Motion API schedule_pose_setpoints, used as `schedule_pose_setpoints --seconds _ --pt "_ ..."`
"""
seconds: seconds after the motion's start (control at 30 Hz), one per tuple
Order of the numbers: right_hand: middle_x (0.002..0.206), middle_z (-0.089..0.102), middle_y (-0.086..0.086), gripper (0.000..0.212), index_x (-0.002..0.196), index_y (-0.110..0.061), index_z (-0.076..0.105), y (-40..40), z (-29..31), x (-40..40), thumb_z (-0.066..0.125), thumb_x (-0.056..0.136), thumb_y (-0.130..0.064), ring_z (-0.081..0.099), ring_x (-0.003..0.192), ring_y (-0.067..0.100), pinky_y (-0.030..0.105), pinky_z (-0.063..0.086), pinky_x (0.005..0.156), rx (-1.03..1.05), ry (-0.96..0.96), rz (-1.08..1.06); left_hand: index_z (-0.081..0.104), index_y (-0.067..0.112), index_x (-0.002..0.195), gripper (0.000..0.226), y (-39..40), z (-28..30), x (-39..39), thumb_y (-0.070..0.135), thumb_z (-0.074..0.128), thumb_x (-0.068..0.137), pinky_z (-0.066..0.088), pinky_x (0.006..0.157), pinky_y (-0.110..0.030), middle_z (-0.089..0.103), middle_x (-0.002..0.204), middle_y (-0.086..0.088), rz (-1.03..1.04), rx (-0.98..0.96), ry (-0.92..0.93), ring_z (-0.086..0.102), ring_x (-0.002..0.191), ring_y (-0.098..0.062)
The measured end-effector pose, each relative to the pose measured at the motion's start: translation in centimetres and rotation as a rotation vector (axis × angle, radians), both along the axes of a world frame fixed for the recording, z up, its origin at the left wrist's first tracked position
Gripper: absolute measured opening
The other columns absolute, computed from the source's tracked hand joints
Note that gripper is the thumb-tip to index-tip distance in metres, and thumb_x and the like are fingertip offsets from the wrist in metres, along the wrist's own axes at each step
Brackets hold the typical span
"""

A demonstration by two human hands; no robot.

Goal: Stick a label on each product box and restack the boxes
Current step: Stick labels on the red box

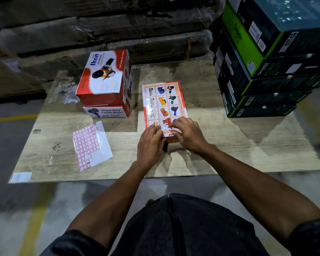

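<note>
Left hand (pixel 150 140) and right hand (pixel 187 134) fingertips pressing near edge of flat orange-bordered cardboard product box (pixel 163 103), fingers extended, gripping nothing, red-bordered label sheet (pixel 90 145) left on pale wooden board (pixel 248 141), two stacked red-and-white boxes (pixel 105 84) behind

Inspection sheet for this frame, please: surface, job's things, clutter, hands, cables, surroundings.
Surface: pale wood-grain board on the floor.
Job's things: box lying flat, product grid up; two red boxes stacked behind-left; label sheet left, partly used.
Clutter: white slip at the board's near-left corner.
Hands: left hand and right hand both on the flat box's near end, fingers bent; any label hidden.
Cables: nothing seen.
Surroundings: black-green carton stack right; wrapped cartons behind.
</note>
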State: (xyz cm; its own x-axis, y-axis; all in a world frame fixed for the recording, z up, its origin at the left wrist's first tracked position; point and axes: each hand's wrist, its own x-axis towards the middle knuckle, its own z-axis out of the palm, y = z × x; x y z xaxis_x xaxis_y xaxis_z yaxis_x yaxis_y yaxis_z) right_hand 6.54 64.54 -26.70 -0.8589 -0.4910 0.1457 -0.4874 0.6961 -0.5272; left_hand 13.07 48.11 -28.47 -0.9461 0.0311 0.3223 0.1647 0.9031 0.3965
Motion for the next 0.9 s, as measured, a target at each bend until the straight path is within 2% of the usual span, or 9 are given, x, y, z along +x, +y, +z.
schedule_pose_setpoints --seconds 0.07,0.13,0.23,0.33,0.47,0.67,0.9 --pt "0.118 0.063 0.007 0.027 0.117 -0.014 0.066 0.3 -0.1 0.5 0.065 0.09 -0.015 0.054 0.108 0.027 0.036 0.04 0.087 -0.027 0.024 -0.009 0.066 0.006 0.105 0.025 -0.6 0.3 0.0 0.004 0.071 0.081 0.051 0.089 -0.04 0.064 0.119 -0.013 -0.047 -0.009 -0.021 0.056 0.115 -0.031" --pt "0.114 0.065 0.011 0.03 0.113 -0.009 0.066 0.8 -0.4 1.2 0.068 0.083 -0.004 0.059 0.104 0.031 0.042 0.049 0.085 -0.033 0.083 -0.004 0.066 0.006 0.104 0.021 -1.2 0.3 0.1 0.002 0.069 0.083 0.051 0.092 -0.043 0.062 0.125 -0.013 -0.076 -0.019 -0.043 0.055 0.12 -0.033" --pt "0.111 0.065 0.013 0.032 0.106 -0.006 0.066 1.8 -1.3 2.4 0.07 0.076 0.003 0.061 0.102 0.034 0.043 0.054 0.082 -0.006 0.181 0.028 0.064 0.005 0.112 0.028 -1.8 0.1 0.1 0.003 0.068 0.084 0.05 0.09 -0.042 0.057 0.132 -0.015 -0.097 -0.053 -0.042 0.055 0.119 -0.034" --pt "0.118 0.063 0.015 0.044 0.112 -0.007 0.064 2.5 -1.9 3.2 0.073 0.069 0.004 0.059 0.108 0.034 0.041 0.052 0.088 0.043 0.229 0.064 0.062 0.005 0.123 0.039 -1.9 0.1 0.2 0.007 0.071 0.085 0.046 0.098 -0.044 0.056 0.134 -0.018 -0.103 -0.148 -0.015 0.052 0.123 -0.038" --pt "0.124 0.06 0.016 0.058 0.116 -0.009 0.064 2.6 -2.1 3.9 0.08 0.062 -0.001 0.056 0.114 0.034 0.04 0.05 0.093 0.147 0.233 0.093 0.065 0.004 0.122 0.041 -1.7 -0.2 0.7 0.013 0.074 0.083 0.05 0.097 -0.046 0.062 0.127 -0.017 -0.143 -0.272 0.007 0.055 0.121 -0.037" --pt "0.124 0.06 0.017 0.056 0.117 -0.011 0.066 2.4 -2.8 4.0 0.083 0.064 -0.01 0.055 0.116 0.034 0.042 0.048 0.097 0.184 0.283 0.082 0.064 0.004 0.123 0.052 -1.7 -0.5 0.6 0.008 0.08 0.073 0.047 0.098 -0.047 0.061 0.128 -0.018 -0.127 -0.296 -0.055 0.054 0.123 -0.038" --pt "0.126 0.055 0.017 0.052 0.124 -0.016 0.061 2.1 -4.0 4.0 0.076 0.075 -0.022 0.047 0.119 0.033 0.043 0.041 0.1 0.191 0.366 0.053 0.065 0.008 0.12 0.046 -1.9 -0.6 0.1 0.01 0.071 0.075 0.046 0.096 -0.044 0.062 0.127 -0.015 -0.13 -0.301 -0.071 0.054 0.12 -0.036"
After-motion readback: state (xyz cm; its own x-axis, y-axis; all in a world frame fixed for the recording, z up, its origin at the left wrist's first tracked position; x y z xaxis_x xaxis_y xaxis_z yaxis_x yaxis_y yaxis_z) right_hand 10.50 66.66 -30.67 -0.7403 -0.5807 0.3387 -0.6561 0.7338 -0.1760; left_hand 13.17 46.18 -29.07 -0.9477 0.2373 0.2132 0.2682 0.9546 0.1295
